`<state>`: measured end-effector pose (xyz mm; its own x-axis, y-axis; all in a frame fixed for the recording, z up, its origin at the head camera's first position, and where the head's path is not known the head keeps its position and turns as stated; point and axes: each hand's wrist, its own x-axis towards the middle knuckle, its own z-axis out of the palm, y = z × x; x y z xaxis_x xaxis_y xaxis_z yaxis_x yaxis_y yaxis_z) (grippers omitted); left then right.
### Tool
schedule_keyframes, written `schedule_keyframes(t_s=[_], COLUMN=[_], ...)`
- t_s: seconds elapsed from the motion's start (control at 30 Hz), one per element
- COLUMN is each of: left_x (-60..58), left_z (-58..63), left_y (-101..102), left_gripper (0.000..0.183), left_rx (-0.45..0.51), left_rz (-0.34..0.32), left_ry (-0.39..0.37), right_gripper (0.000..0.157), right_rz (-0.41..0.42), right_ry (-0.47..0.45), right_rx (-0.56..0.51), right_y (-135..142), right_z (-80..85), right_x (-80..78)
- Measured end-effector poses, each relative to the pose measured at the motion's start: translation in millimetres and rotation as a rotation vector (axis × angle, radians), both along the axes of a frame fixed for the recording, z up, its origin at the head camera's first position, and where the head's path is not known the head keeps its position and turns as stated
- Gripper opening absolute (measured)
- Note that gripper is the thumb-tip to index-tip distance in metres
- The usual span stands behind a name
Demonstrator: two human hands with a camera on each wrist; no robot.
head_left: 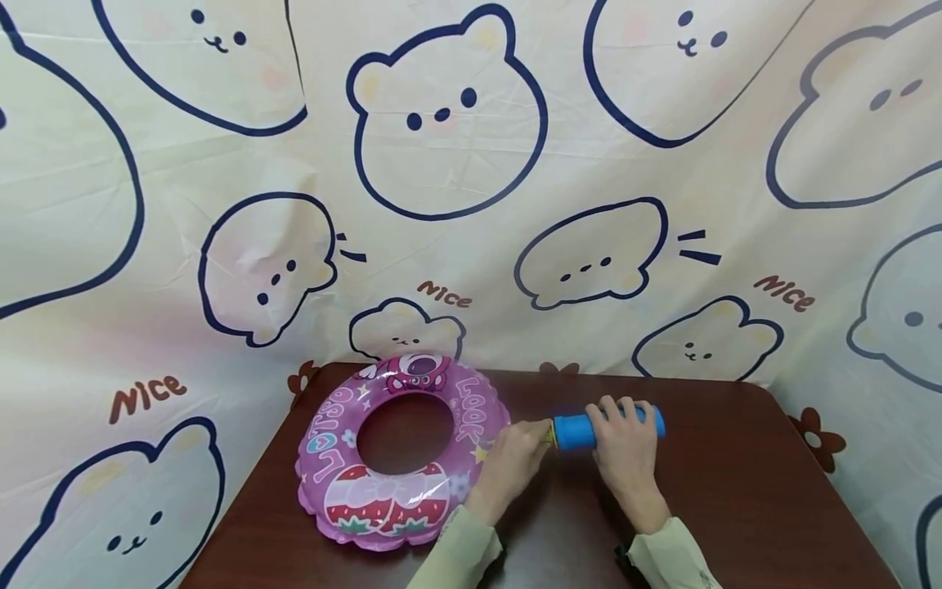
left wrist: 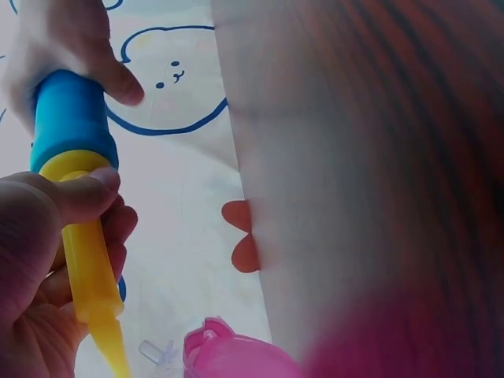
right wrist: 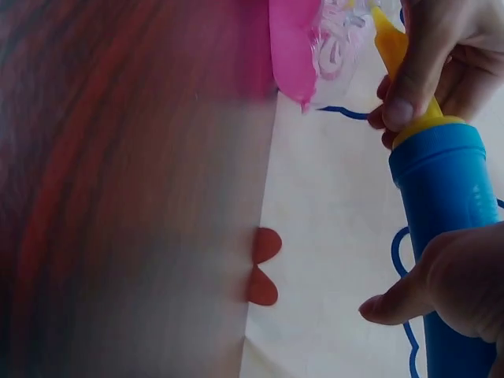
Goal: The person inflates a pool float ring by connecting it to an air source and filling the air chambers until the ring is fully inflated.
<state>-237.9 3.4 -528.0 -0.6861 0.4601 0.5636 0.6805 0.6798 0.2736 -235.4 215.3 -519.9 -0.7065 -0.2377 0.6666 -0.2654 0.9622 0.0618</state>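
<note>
Ring (head_left: 386, 501): pink and puffy, on the left of the table (head_left: 743, 483).
Left hand (head_left: 511, 465): fingers hold the yellow nozzle (left wrist: 93, 272); best keep it straight and still.
Blue pump (head_left: 574, 432): right of the ring, held sideways.
Right hand (head_left: 625, 446): fingers wrap the pump; smooth pushes should work well.

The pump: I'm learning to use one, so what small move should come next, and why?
Probably ease the yellow nozzle gently toward the pink ring to check its seating: the left hand grips the nozzle, the right hand holds the blue barrel, and no view clearly shows whether the nozzle sits in the ring.
</note>
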Motion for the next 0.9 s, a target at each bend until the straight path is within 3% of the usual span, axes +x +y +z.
schedule_keyframes(t_s=[0.2,0.6,0.77,0.9], left_x=[-2.7,-3.6,-2.2,-2.7], left_z=[1.2,5.4,3.6,2.1], left_y=[0.0,-2.9,-3.9,-1.1], left_gripper=[0.027,0.025,0.025,0.019], left_rx=[0.030,0.059,0.052,0.030], left_rz=[-0.014,-0.027,-0.013,-0.012], left_ry=[0.008,0.003,-0.003,0.036], right_gripper=[0.064,0.065,0.067,0.063], right_rz=[0.010,-0.059,-0.106,-0.098], right_ry=[0.033,0.078,0.059,0.074], right_rx=[-0.042,-0.105,-0.115,-0.095], right_y=[28.5,89.5,98.5,92.5], right_z=[10.5,39.5,43.1,41.5], right_x=[-3.7,1.7,6.2,3.8])
